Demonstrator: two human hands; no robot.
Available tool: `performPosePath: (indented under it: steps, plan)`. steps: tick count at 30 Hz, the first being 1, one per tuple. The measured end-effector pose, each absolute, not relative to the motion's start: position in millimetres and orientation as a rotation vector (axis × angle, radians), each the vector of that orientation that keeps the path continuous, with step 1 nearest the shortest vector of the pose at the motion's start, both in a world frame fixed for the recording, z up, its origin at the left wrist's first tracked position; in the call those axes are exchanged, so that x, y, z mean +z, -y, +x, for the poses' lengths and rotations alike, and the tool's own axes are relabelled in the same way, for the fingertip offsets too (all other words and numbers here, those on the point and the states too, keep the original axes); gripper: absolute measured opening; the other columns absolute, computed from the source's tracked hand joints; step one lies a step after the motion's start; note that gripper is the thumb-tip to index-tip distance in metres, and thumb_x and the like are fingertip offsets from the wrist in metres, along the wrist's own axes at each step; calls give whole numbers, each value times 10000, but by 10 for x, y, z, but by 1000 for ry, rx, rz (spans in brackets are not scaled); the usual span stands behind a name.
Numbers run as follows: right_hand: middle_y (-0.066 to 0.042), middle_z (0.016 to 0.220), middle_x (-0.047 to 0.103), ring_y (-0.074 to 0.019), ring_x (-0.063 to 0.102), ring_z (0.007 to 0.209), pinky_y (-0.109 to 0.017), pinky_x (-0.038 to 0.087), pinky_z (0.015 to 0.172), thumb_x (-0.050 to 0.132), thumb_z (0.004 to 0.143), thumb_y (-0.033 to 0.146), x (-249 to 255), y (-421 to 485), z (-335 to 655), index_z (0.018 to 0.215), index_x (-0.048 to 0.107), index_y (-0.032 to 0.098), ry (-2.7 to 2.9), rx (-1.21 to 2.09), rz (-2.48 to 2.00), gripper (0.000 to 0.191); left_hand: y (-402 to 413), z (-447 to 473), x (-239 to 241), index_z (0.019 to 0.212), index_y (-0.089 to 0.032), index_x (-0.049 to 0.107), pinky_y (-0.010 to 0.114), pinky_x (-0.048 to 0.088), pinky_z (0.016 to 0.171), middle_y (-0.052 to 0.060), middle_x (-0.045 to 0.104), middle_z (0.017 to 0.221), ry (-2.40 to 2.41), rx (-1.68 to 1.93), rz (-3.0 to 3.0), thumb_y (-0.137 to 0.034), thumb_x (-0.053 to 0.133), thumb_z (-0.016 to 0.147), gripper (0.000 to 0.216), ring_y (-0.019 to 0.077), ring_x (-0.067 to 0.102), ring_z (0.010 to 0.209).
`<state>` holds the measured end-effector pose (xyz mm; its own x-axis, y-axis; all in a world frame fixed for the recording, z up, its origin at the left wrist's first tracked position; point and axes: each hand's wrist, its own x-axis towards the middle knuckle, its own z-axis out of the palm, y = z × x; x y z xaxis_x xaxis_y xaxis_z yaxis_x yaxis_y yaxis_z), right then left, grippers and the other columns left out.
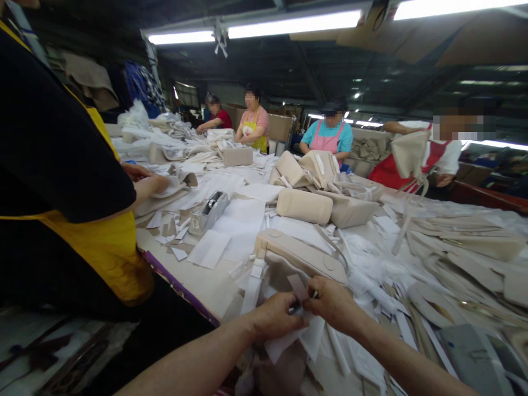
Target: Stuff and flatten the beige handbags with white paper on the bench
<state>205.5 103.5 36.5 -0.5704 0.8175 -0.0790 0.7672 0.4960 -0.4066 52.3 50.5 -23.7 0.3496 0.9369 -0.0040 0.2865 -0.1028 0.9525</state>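
Observation:
My left hand (277,318) and my right hand (332,303) are close together at the table's near edge, in front of a beige handbag (299,254) lying on its side. A small flat greyish-beige strip (297,287) stands up between them, its lower end pinched in my right fingers. My left fingers are curled closed beside it; what they grip is too small to make out. White paper (281,345) hangs below my left hand, and pale material lies under both hands.
A grey tape dispenser (209,213) stands at left among paper scraps. More beige bags (304,206) and piled bag parts (466,242) cover the table. A co-worker in a yellow apron (103,247) stands close on the left; several others work across the table.

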Motion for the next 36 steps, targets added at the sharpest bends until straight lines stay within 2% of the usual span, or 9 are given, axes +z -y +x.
performPosePath:
  steps: [5, 8, 11, 14, 18, 22, 28, 32, 36]
  plan:
    - [-3, 719, 622, -154, 534, 669, -249, 327, 579, 571, 591, 191, 403, -1092, 2033, 715, 597, 197, 2571, 671, -1477, 127, -518, 595, -257, 959, -164, 667, 288, 443, 769, 37, 682, 954, -1216, 870, 1497, -346, 572, 747, 294, 240, 596, 906]
    - [0, 732, 631, -157, 551, 666, -241, 358, 562, 557, 537, 135, 423, -1116, 2024, 780, 599, 194, 2489, 944, -1465, 254, -500, 604, -240, 1008, -173, 660, 290, 444, 804, 38, 682, 998, -1151, 913, 1484, -328, 566, 760, 307, 247, 597, 959]
    - [17, 600, 614, -141, 567, 560, -218, 388, 493, 510, 550, 121, 388, -1150, 2035, 732, 619, 187, 2466, 1233, -1444, 222, -481, 595, -235, 1034, -179, 658, 288, 447, 822, 34, 684, 1023, -1074, 930, 1459, -325, 567, 768, 318, 242, 602, 977]
    - [30, 497, 576, -134, 569, 498, -209, 414, 467, 486, 568, 129, 303, -1191, 2044, 669, 621, 181, 2434, 1336, -1467, 176, -479, 597, -252, 1029, -178, 662, 290, 445, 831, 34, 683, 1034, -1072, 930, 1452, -316, 572, 763, 313, 238, 604, 984]
    - [33, 449, 550, -129, 549, 453, -205, 385, 435, 514, 531, 124, 218, -1217, 2021, 582, 586, 172, 2412, 1266, -1543, 101, -491, 609, -292, 979, -179, 678, 282, 450, 784, 28, 697, 974, -1126, 938, 1486, -324, 558, 760, 288, 223, 620, 919]
    - [40, 476, 567, -103, 522, 453, -195, 332, 443, 493, 509, 87, 214, -1181, 1998, 609, 581, 176, 2423, 1112, -1546, 159, -490, 602, -285, 876, -153, 691, 273, 451, 693, 45, 696, 861, -1215, 906, 1450, -347, 555, 735, 276, 223, 617, 832]
    - [54, 511, 562, -90, 501, 493, -191, 314, 483, 447, 593, 96, 140, -1126, 2075, 652, 561, 198, 2426, 1022, -1425, 163, -484, 632, -158, 831, -140, 659, 251, 427, 481, 5, 576, 625, -1170, 786, 1073, -272, 550, 656, 245, 146, 522, 525]
    - [36, 593, 576, -106, 528, 595, -197, 358, 555, 477, 642, 88, 89, -1075, 2187, 630, 560, 194, 2466, 873, -1197, 135, -521, 697, -164, 747, -133, 639, 252, 408, 472, -7, 524, 570, -1266, 807, 1010, -282, 560, 645, 196, 137, 486, 500]
    - [-23, 828, 633, -130, 576, 753, -214, 422, 665, 557, 737, 150, 97, -1001, 2329, 790, 607, 195, 2575, 768, -814, 86, -547, 724, -218, 760, -130, 670, 246, 420, 558, 13, 602, 651, -1329, 815, 1108, -271, 595, 624, 209, 157, 530, 610]
